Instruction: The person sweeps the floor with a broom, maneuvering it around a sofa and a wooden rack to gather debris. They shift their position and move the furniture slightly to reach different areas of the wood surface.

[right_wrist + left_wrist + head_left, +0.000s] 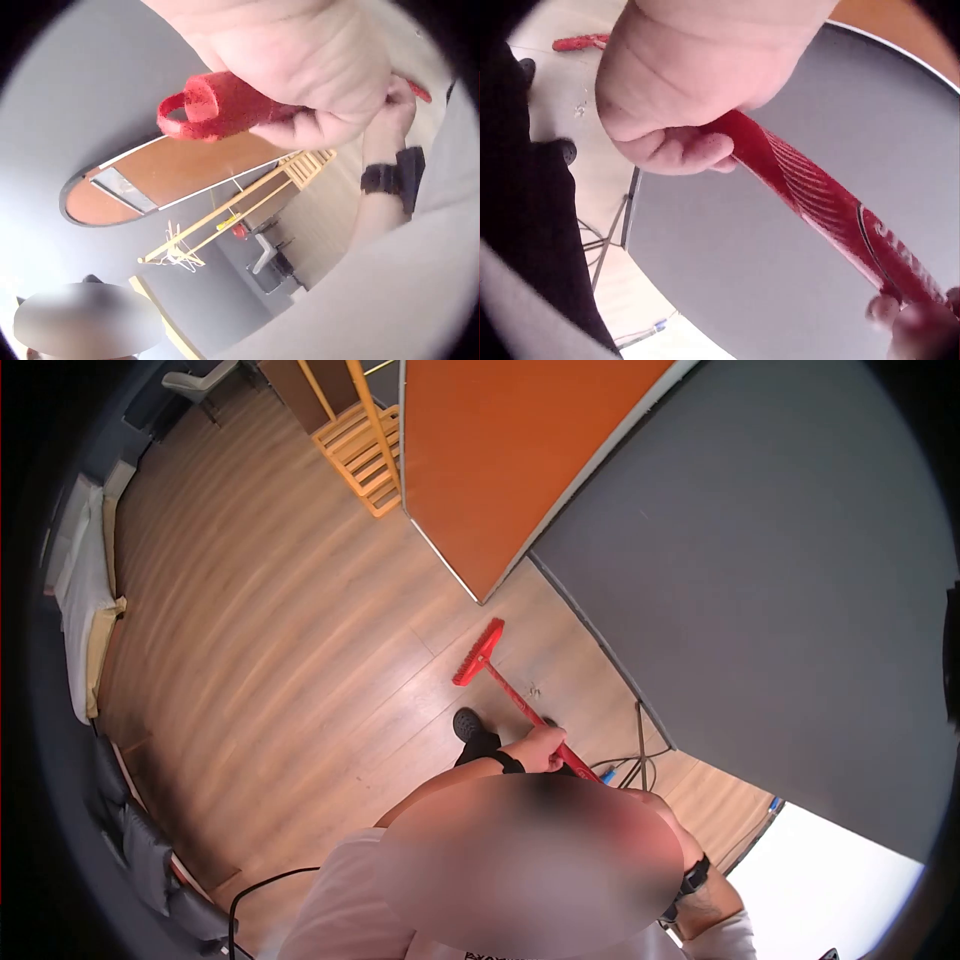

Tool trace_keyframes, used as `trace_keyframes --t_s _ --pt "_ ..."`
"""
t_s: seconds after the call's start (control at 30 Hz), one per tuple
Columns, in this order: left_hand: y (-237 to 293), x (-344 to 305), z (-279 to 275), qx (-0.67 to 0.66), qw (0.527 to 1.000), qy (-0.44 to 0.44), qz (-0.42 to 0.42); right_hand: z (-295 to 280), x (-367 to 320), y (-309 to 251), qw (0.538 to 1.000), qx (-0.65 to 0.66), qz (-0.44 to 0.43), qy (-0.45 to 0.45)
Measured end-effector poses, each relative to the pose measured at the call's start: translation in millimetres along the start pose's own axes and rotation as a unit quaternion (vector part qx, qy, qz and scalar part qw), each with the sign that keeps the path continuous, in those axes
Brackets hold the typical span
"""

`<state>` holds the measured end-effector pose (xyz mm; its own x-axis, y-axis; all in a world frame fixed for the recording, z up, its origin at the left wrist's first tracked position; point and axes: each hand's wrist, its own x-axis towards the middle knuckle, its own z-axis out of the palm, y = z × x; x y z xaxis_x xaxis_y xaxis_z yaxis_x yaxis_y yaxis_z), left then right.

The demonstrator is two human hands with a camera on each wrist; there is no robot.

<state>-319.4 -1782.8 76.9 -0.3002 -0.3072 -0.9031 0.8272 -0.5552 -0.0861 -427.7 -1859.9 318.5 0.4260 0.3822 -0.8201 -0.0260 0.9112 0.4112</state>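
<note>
A red broom stands on the wood floor, its brush head (478, 653) just ahead of my feet and its handle (520, 705) slanting up to me. My left hand (540, 748) grips the handle partway up; the left wrist view shows its fingers (676, 150) curled round the ribbed red grip (817, 195). My right hand (315, 67) is wrapped round the handle's top end, where a red hanging loop (184, 112) sticks out. It is hidden in the head view. The left hand (395, 112), with a black wrist strap, holds the handle just below.
A grey wall (780, 580) and an orange panel (500, 450) stand to the right. Cables (630, 760) lie on the floor by the wall's foot. A wooden rack (365, 455) stands at the back. Cushioned seating (85, 600) lines the left side. My black shoe (467, 723) is near the broom.
</note>
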Motion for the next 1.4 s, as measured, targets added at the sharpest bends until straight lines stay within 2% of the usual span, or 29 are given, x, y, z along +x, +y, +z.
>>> trace_keyframes --t_s 0.03,0.07,0.13,0.17,0.27,0.3,0.37,0.43,0.53,0.6,0.73,0.87,0.9,1.0,1.07,1.2,1.23,1.3,1.4 --pt "-5.2 -5.2 5.5 -0.014 1.000 -0.015 -0.003 1.6 -7.4 -2.3 0.998 -0.054 -0.002 0.023" --pt "-10.6 -8.9 11.2 -0.027 0.999 -0.032 -0.006 0.2 -13.7 -6.1 0.999 -0.047 -0.005 0.020" --pt "-12.3 -25.7 30.2 -0.042 0.999 -0.026 -0.003 -2.8 -28.3 -17.1 0.979 -0.196 -0.018 0.048" --pt "-8.1 -34.6 39.1 -0.044 0.998 -0.032 -0.021 0.0 -36.4 -25.8 0.974 -0.219 -0.027 0.048" --pt "3.2 -35.8 55.3 -0.048 0.997 -0.045 -0.047 -6.8 -42.7 -55.4 0.995 -0.100 -0.002 -0.013" --pt "5.8 -31.9 58.1 -0.040 0.997 -0.035 -0.057 -5.5 -43.3 -59.5 0.992 -0.116 -0.021 -0.035" --pt "9.6 -22.4 71.2 -0.010 0.997 0.011 -0.082 -18.7 -37.2 -78.2 0.996 -0.080 -0.003 -0.050" --pt "10.7 -3.9 83.8 -0.005 0.997 0.014 -0.078 -22.2 -37.1 -96.8 0.998 -0.024 0.019 -0.052" --pt "10.2 38.0 101.4 -0.008 0.995 -0.027 -0.091 -16.0 -50.5 -127.1 0.999 -0.026 0.019 -0.005" --pt "16.7 53.0 128.8 -0.035 0.997 0.000 -0.064 -18.1 -61.1 -152.3 0.999 -0.049 0.020 0.012" --pt "31.2 71.2 176.8 -0.052 0.998 -0.029 -0.026 -16.8 -89.9 -193.8 0.995 -0.086 -0.032 0.046" --pt "38.7 85.8 216.1 -0.102 0.995 -0.016 -0.016 -17.0 -109.0 -213.0 0.991 -0.122 -0.043 0.038" --pt "40.6 91.8 222.6 -0.101 0.993 -0.055 -0.015 -21.5 -113.0 -219.7 0.989 -0.128 -0.060 0.045" --pt "45.2 110.0 246.8 -0.142 0.989 -0.050 -0.007 -22.2 -126.4 -234.9 0.987 -0.129 -0.076 0.060" --pt "50.7 120.3 258.5 -0.146 0.988 -0.043 -0.001 -18.5 -134.3 -244.2 0.988 -0.120 -0.079 0.063" --pt "62.9 125.2 287.9 -0.152 0.985 -0.087 0.014 -14.1 -151.0 -266.6 0.991 -0.090 -0.076 0.060" --pt "61.0 125.4 294.4 -0.152 0.985 -0.074 0.022 -27.0 -149.6 -271.6 0.987 -0.098 -0.102 0.080" --pt "72.2 116.4 311.0 -0.157 0.986 -0.056 0.020 -16.4 -159.1 -274.0 0.985 -0.111 -0.109 0.079" --pt "79.1 125.6 320.6 -0.156 0.983 -0.090 0.016 -15.0 -162.1 -276.0 0.979 -0.132 -0.131 0.083"
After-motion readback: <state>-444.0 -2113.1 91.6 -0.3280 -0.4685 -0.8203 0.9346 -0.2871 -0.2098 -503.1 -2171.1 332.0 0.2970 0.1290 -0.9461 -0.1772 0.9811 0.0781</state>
